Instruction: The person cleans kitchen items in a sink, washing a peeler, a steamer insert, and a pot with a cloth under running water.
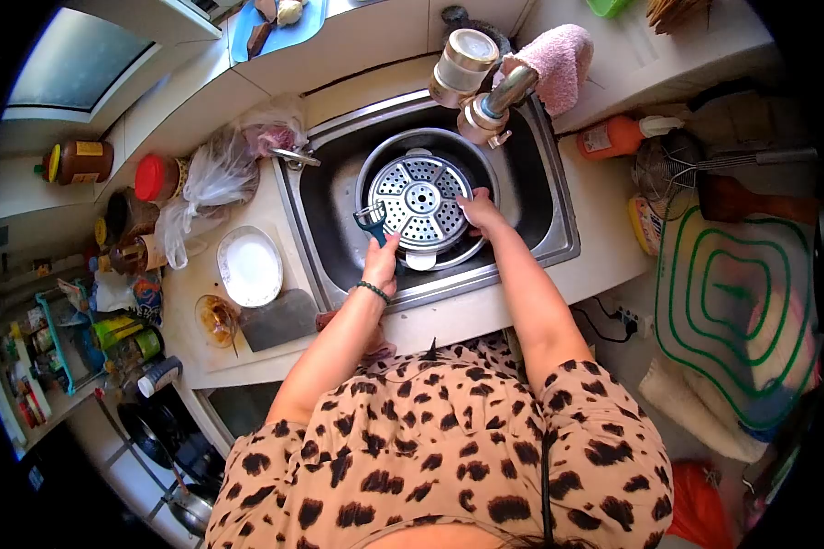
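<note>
In the sink (324,220) lies a round metal basin (368,174) with a perforated steamer plate (422,198) inside it. My left hand (381,261), with a green bead bracelet on its wrist, is wrapped round the dark handle of a peeler (373,220), whose metal head is over the left edge of the plate. My right hand (482,212) reaches to the right side of the plate, fingers drawn together at its rim. A small pale piece shows at those fingertips, too small to name. The faucet (485,114) stands above the basin, at the sink's back edge.
Left of the sink are a white dish (250,266), a glass bowl (217,320), a cleaver (279,320) and plastic bags (220,174). A pink cloth (563,69) hangs by the faucet. To the right are an orange bottle (609,138) and a green-lined board (732,302).
</note>
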`<state>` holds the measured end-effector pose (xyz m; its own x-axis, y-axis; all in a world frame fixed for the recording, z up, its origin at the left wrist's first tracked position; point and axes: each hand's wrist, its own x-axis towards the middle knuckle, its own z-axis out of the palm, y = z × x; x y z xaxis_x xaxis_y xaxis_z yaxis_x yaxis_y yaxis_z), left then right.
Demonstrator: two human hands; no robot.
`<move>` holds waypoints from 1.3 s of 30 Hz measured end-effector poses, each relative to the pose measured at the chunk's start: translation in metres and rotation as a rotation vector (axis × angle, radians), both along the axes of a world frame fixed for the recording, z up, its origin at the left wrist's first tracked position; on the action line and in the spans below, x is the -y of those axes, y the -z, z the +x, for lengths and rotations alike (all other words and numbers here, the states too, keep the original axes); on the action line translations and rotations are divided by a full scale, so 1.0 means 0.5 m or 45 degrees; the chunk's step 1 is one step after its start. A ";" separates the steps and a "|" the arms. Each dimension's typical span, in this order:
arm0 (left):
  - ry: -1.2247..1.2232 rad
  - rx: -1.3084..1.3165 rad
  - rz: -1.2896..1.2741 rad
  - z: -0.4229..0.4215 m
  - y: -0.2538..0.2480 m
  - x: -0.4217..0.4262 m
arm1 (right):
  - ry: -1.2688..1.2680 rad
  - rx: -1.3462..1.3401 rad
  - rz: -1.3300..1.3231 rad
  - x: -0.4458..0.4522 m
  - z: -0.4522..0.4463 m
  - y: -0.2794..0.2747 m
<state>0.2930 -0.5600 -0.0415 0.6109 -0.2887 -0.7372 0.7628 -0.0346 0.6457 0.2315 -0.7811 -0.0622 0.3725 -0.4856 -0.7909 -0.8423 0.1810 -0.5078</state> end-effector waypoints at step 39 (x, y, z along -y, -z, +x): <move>-0.207 0.266 -0.554 0.117 -0.098 -0.042 | -0.555 0.427 -0.830 -0.016 -0.019 -0.092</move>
<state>0.3514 -0.5391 0.0073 0.7951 -0.4305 -0.4272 0.5890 0.3801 0.7132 0.2218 -0.7733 -0.0163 0.7965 -0.5642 -0.2174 -0.5552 -0.5400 -0.6326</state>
